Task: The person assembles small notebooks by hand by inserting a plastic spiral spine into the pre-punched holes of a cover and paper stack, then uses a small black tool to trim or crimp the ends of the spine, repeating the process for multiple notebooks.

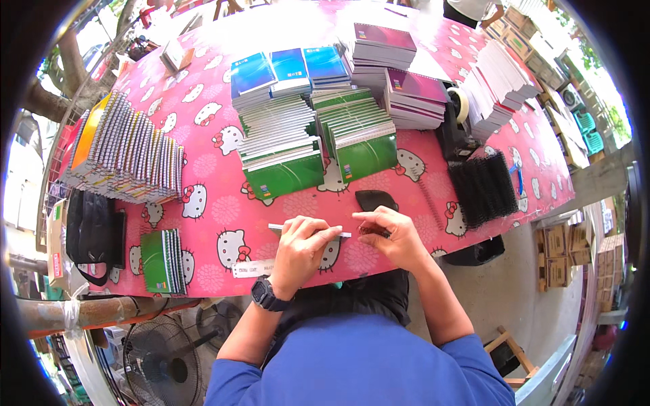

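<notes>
Head-worn fisheye, downward toward hands [300, 245]

Notebk stacks [284, 177] on tbl [210, 166] beyond hands [302, 243], bag [91, 230] far L, coils [484, 189] R

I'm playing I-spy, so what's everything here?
Table: one, pink, middle
Green notebooks: many, green, middle and front left
Blue notebooks: three piles, blue, back middle
Maroon notebooks: two piles, maroon, back
Spiral notebooks: many, orange end cover, left
Paper stack: some, white, back right
Tape dispenser: one, black, right
Coils: many, black, front right
Bag: one, black, left
Black piece: one, black, middle
Paper strip: one, white, front
Fan: at least one, dark, floor left
Boxes: several, brown, right
Thin piece: one, white, front middle
Dark bit: one, dark, front middle
Watch: one, black, left wrist
Shirt: one, blue, bottom
Left hand: one, bare, holding thin piece
Right hand: one, bare, pinching dark bit
</notes>
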`<state>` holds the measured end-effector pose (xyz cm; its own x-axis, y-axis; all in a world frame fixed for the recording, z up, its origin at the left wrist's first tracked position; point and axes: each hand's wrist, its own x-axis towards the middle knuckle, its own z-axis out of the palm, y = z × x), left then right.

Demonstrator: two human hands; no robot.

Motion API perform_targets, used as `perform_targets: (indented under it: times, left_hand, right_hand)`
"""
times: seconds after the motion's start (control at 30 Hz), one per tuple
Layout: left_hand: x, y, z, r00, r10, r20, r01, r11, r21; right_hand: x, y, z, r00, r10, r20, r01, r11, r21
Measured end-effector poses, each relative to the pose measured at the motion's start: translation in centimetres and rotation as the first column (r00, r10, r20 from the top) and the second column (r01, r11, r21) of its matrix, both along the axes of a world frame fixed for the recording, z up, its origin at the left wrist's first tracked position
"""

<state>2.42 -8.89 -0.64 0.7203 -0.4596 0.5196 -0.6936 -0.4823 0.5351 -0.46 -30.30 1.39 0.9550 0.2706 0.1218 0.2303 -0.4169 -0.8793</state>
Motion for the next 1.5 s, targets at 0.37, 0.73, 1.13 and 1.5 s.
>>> perform_targets:
  times: [0.37,0.73,1.13,1.5]
  left_hand:
    - [-0.1,0.1,0.1,0.999,-0.031,0.007,0.031,0.999,0.037]
    - [-0.8,-0.6,1.2,0.998,0.049,-0.029,-0.048,0.999,0.016]
    - [-1.6,-1.8,2.4,0.999,-0.033,-0.042,0.036,0.997,0.069]
    - [-0.7,0.3,0.7,0.988,-0.147,-0.039,0.152,0.969,0.197]
  right_hand:
    - [0.7,0.5,-0.2,0.999,-0.026,-0.020,0.027,0.997,0.077]
    - [0.2,1.2,0.8,0.989,-0.016,0.144,0.038,0.988,-0.150]
    - [3.5,-4.6,-3.3,0.970,0.135,0.201,-0.009,0.850,-0.526]
    - [3.1,-3.2,-1.5,0.984,0.097,-0.151,-0.170,0.779,-0.604]
